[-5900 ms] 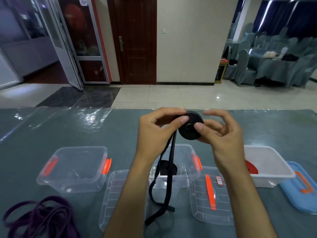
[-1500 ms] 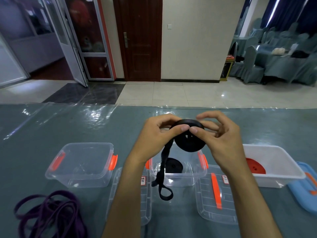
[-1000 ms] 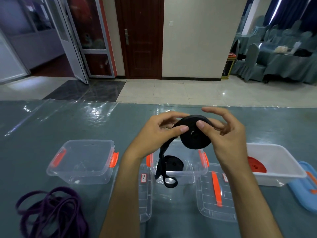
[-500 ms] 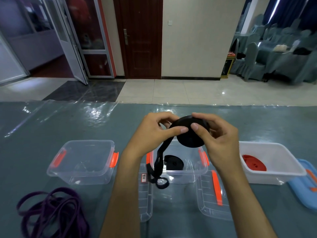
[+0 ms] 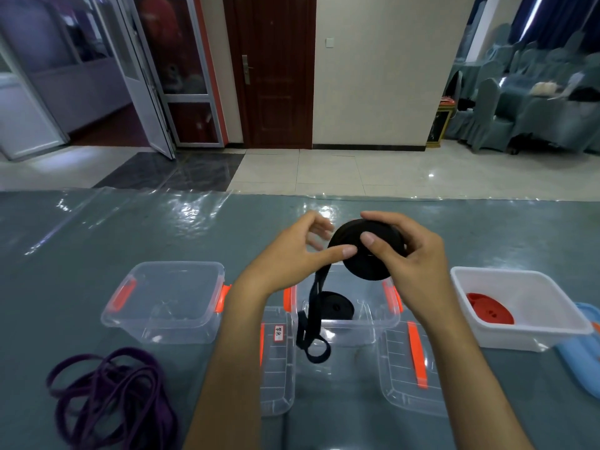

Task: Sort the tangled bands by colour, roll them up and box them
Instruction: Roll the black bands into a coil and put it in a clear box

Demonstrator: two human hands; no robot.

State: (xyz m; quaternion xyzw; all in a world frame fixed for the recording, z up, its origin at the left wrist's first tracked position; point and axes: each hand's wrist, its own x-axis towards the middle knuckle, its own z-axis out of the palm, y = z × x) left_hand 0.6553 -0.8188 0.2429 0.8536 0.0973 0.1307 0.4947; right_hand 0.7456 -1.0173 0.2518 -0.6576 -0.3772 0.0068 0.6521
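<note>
- Both hands, left (image 5: 292,254) and right (image 5: 402,254), pinch the black roll (image 5: 367,264) above the middle box (image 5: 344,326); short tail (image 5: 313,326) left.
- Red roll (image 5: 490,313) boxed; purple bands (image 5: 110,401) left of the box lie tangled.

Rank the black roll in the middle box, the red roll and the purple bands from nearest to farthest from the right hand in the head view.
From the right hand, which holds its own black roll:
1. Black roll in the middle box, just below-left of the hand.
2. Red roll, in the white box to the right.
3. Purple bands, far left, at the table's near edge.
</note>
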